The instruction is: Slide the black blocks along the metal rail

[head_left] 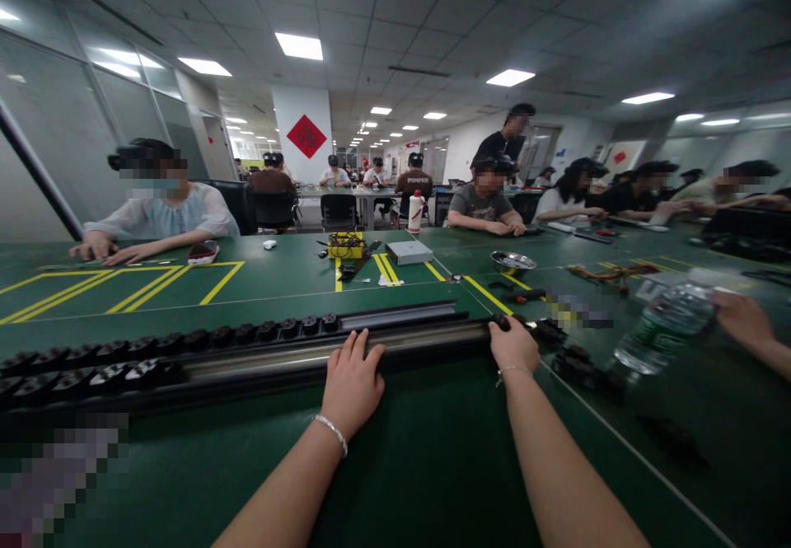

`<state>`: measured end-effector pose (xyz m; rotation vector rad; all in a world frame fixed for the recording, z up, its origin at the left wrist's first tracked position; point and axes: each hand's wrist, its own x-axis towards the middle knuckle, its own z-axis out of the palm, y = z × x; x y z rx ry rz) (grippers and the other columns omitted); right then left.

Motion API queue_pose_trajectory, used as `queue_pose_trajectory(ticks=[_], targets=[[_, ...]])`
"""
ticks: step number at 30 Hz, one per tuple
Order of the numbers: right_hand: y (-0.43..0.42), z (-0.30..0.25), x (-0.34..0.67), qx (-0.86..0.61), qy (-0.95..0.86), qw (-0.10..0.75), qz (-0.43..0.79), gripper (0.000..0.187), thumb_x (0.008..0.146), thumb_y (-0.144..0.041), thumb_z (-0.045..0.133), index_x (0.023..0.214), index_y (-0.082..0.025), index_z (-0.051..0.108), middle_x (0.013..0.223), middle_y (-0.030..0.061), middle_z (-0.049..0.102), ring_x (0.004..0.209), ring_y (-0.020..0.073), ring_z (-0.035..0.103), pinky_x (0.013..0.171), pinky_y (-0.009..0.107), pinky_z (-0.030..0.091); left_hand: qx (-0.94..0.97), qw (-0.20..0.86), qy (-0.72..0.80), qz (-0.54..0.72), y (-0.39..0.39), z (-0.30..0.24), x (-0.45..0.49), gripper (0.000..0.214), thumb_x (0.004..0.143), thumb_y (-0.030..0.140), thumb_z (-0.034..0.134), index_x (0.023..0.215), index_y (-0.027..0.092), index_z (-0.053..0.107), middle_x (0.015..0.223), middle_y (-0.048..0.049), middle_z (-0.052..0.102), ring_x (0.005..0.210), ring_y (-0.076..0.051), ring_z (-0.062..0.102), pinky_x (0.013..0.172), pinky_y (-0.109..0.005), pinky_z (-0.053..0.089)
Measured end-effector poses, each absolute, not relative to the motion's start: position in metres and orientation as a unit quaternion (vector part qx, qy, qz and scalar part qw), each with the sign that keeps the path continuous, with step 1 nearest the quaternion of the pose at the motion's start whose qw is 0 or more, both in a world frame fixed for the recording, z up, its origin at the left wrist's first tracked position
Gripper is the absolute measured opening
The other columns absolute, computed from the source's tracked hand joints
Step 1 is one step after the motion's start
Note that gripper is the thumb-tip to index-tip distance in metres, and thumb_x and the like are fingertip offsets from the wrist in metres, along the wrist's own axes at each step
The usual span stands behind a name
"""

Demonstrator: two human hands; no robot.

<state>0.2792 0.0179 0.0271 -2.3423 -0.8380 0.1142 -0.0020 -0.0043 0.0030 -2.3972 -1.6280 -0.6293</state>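
A long black rail [272,354] with a shiny metal channel runs across the green table in front of me. My left hand [353,383] lies on its near edge with the fingers stretched out. At the rail's right end, my right hand [514,344] has its fingers curled around a small black part [499,320], mostly hidden by the hand. Several round black parts [139,371] sit in a row along the left stretch of the rail. Behind it lies a second black rail [404,315], also lined with round black parts [267,330].
To the right, another person's hand [751,325] is at a clear plastic bottle [658,325], near dark parts [587,371]. Farther back are a metal bowl [512,261], a grey box [409,252] and a yellow block with black wires [346,245]. Co-workers sit around the table.
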Motion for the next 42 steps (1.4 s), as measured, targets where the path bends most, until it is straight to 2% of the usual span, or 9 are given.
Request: queue_pose_trajectory(ticks=[7, 12, 21, 42], targets=[[0.0167, 0.0234, 0.2807, -0.877, -0.334, 0.343, 0.036, 0.047, 0.081, -0.044, 0.045, 0.122, -0.024, 0.052, 0.122, 0.0093, 0.054, 0.106, 0.0261, 0.053, 0.084, 0.036, 0.045, -0.806, 0.097, -0.542, -0.216, -0.0034, 0.0011, -0.0016, 0.043, 0.074, 0.024, 0.050, 0.116, 0.030, 0.051, 0.139, -0.0067, 0.040, 0.130, -0.025, 0.030, 0.099, -0.043, 0.030], [0.0163, 0.0235, 0.2820, -0.887, -0.326, 0.323, 0.058, 0.048, 0.082, -0.047, 0.043, 0.125, -0.027, 0.049, 0.112, 0.0107, 0.060, 0.100, 0.0276, 0.056, 0.082, 0.039, 0.044, -0.806, 0.096, -0.542, -0.216, -0.0038, 0.0013, -0.0018, 0.042, 0.074, 0.024, 0.050, 0.115, 0.030, 0.051, 0.139, -0.0071, 0.040, 0.130, -0.025, 0.030, 0.099, -0.043, 0.030], [0.0180, 0.0266, 0.2811, -0.898, -0.317, 0.300, 0.063, 0.045, 0.082, -0.047, 0.043, 0.124, -0.031, 0.048, 0.109, 0.0089, 0.061, 0.100, 0.0286, 0.056, 0.081, 0.040, 0.044, -0.805, 0.104, -0.540, -0.222, -0.0027, -0.0005, -0.0025, 0.042, 0.073, 0.023, 0.051, 0.114, 0.030, 0.052, 0.138, -0.0066, 0.040, 0.129, -0.025, 0.031, 0.098, -0.043, 0.030], [0.0158, 0.0209, 0.2888, -0.881, -0.351, 0.315, 0.040, 0.048, 0.081, -0.047, 0.044, 0.124, -0.024, 0.050, 0.106, 0.0099, 0.062, 0.096, 0.0258, 0.058, 0.081, 0.037, 0.045, -0.805, 0.098, -0.542, -0.221, -0.0033, 0.0007, -0.0016, 0.040, 0.073, 0.024, 0.050, 0.113, 0.030, 0.053, 0.138, -0.0070, 0.041, 0.129, -0.026, 0.031, 0.099, -0.044, 0.030]])
